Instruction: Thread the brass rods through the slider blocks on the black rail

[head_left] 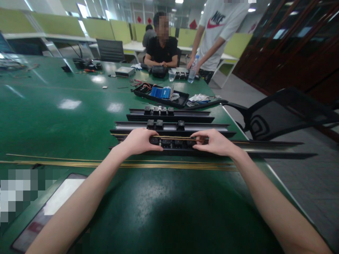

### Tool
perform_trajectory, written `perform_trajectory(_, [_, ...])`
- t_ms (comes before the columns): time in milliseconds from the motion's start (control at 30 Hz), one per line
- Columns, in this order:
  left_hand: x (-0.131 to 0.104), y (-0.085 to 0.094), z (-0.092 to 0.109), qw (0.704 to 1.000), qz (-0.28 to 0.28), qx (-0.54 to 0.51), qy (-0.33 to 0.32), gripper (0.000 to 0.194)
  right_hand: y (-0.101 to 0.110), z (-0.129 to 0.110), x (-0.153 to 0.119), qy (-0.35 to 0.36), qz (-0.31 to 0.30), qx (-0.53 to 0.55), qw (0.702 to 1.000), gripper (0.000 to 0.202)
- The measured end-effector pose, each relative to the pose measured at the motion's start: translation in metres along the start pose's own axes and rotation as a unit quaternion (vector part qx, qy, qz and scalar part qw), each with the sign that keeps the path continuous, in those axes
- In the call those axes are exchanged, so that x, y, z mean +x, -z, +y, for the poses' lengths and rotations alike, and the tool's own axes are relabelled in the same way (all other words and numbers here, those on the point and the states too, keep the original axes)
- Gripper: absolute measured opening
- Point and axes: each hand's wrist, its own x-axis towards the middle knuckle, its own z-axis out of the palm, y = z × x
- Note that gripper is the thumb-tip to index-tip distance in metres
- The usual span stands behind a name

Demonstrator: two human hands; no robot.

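Note:
Both of my hands are at the nearest long black rail, which holds several small black blocks. My left hand curves round the left end of the row of blocks, thumb on the near side. At the right end, my right hand has its fingers bent together. Thin brass rods run over the blocks between the two hands; the right fingers close on them, while the left fingertips lie against them. More long brass rods lie on the green table nearer to me.
Beyond are two more black rails with blocks, a black tray with blue pieces, and white gloves. One person sits across the table; another stands by a bottle. A mesh chair is at right.

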Motion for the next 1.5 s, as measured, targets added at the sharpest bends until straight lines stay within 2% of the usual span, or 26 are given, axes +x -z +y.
perform_trajectory(200, [0.000,0.001,0.000,1.000,-0.002,-0.001,0.001,0.070,-0.001,-0.002,0.000,-0.005,0.003,-0.010,1.000,0.046])
perform_trajectory(400, [-0.001,0.002,0.000,1.000,-0.002,0.000,-0.001,0.070,0.008,-0.002,-0.004,-0.005,-0.007,-0.020,1.000,0.048])
perform_trajectory(667, [-0.001,0.001,0.000,1.000,-0.002,-0.008,0.002,0.068,0.012,-0.005,-0.005,0.016,0.019,-0.047,0.999,0.024])
perform_trajectory(1000, [-0.001,0.002,0.000,1.000,-0.001,-0.004,-0.001,0.068,0.007,-0.006,-0.003,0.014,0.039,-0.046,0.998,0.027])
perform_trajectory(1500, [-0.001,0.002,0.001,1.000,-0.006,-0.010,0.005,0.069,0.012,-0.005,-0.003,0.007,0.027,-0.071,0.997,0.027])
